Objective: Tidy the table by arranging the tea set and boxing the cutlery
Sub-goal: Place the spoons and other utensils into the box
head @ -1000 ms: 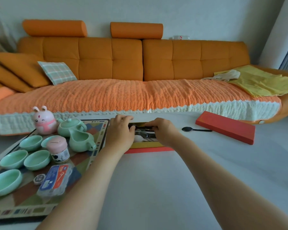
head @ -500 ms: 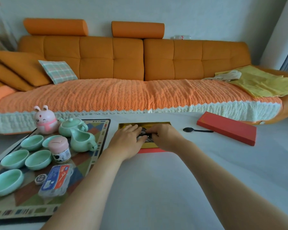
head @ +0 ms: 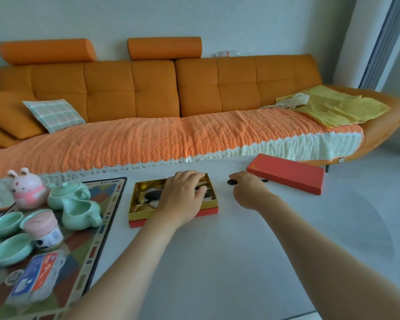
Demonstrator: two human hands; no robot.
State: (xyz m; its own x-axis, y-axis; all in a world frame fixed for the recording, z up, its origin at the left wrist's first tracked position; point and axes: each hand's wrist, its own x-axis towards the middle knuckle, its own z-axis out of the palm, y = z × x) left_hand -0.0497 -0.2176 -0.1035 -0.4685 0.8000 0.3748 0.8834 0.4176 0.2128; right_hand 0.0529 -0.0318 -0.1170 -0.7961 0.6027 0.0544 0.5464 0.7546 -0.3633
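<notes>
Single wide-angle view, worn at head height, facing forward and down across the white table [head: 240, 262] toward the orange sofa [head: 148, 93] along its far side. Close over the near tabletop, with both forearms entering from the bottom edge. Left hand [head: 183, 195] and right hand [head: 247, 189] near mid-frame, by the open cutlery box [head: 138, 224] and black spoon [head: 231, 182]. Patterned tray [head: 111, 199] cropped at the left border.

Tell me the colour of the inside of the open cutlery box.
Shiny gold inside the open rectangular cutlery box; its outer wall is red. Head view.
</notes>
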